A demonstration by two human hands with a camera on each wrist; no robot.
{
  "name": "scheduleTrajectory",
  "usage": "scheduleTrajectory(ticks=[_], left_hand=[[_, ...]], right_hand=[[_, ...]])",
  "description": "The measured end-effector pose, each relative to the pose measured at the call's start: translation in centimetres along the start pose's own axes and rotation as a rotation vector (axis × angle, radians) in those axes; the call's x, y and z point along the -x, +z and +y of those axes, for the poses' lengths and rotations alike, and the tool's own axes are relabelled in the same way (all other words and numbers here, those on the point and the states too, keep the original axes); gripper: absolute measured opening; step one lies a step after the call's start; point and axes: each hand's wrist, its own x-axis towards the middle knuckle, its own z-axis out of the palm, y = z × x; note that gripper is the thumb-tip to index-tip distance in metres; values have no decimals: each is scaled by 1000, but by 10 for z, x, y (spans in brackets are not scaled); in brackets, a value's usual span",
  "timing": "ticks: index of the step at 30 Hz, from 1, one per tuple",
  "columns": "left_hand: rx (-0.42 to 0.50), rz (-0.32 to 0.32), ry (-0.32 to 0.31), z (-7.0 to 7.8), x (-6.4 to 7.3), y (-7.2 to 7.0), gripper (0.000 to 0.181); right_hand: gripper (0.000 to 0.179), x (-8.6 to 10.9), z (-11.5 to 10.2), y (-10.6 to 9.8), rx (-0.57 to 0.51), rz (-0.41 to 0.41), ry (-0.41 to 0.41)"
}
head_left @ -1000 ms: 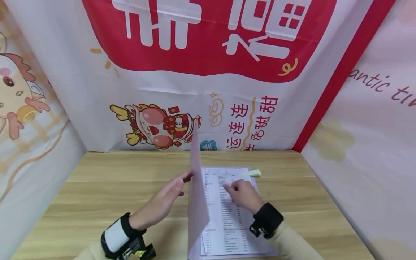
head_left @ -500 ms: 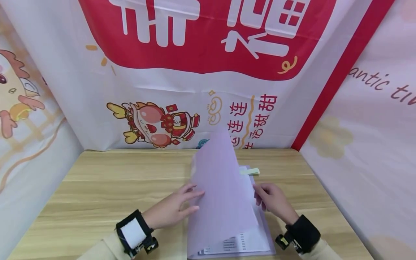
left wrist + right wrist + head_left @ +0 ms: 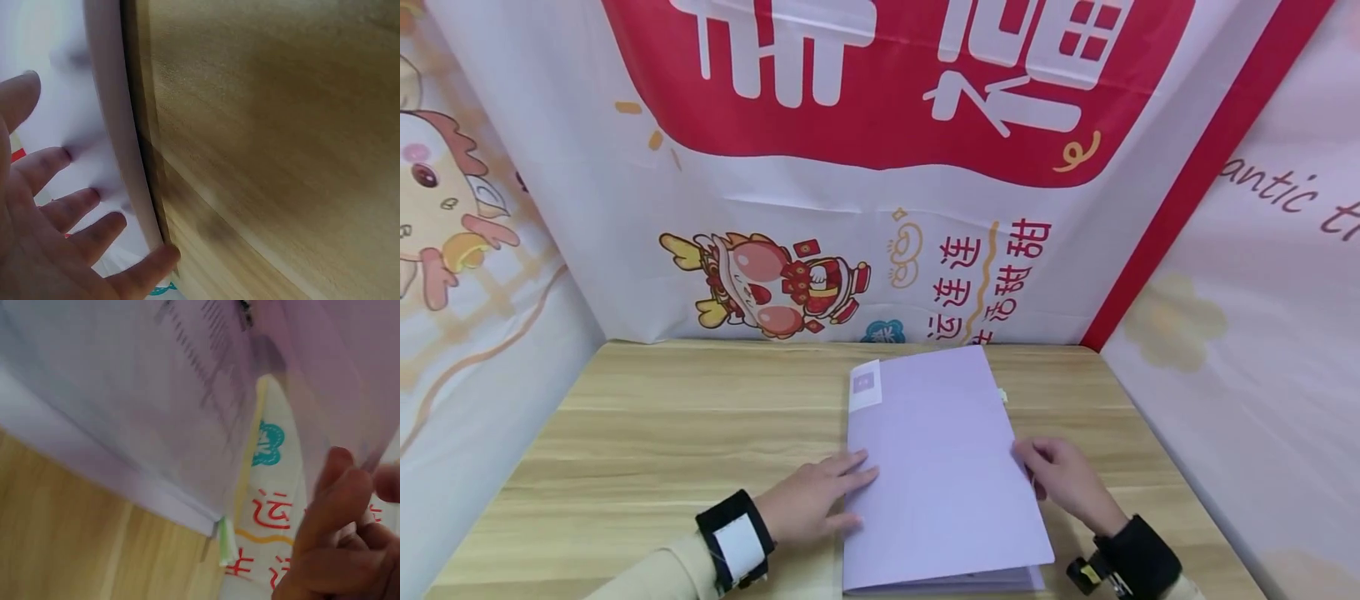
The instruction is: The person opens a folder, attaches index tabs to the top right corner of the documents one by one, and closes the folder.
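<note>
A lilac folder [image 3: 943, 467] lies on the table, its front cover down over most of the contents but still lifted along the right side. My right hand [image 3: 1067, 483] pinches the cover's right edge between thumb and fingers. In the right wrist view the raised cover [image 3: 356, 356] stands apart from the printed sheets [image 3: 119, 406] beneath it. My left hand [image 3: 808, 504] rests by the spine, fingers spread and fairly straight, fingertips on the cover's left side. A white label [image 3: 866, 385] marks the cover's top left corner. Beyond the right edge pokes a pale green tab [image 3: 226, 542].
The wooden table [image 3: 700, 417] extends to both sides of the folder. A printed cloth [image 3: 775, 192] hangs behind it at the back edge, and more printed cloth [image 3: 1262, 375] walls in the right side.
The cover has swung from upright over to the right, hiding the printed sheets. My right hand moved right and took the cover's edge; my left hand shifted onto its left side.
</note>
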Motion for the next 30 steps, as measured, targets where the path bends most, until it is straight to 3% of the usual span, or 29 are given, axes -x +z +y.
scheduleTrajectory(ticks=[7, 14, 22, 30], left_hand=[[46, -50, -28, 7, 1, 5, 88], [-29, -45, -62, 13, -1, 11, 94], [-93, -23, -68, 12, -1, 21, 94], [-177, 17, -26, 9, -6, 23, 96]], right_hand=[[37, -3, 26, 12, 181, -6, -6], [44, -7, 43, 28, 332, 14, 58], [42, -10, 50, 40, 508, 17, -7], [33, -13, 43, 40, 597, -29, 37]])
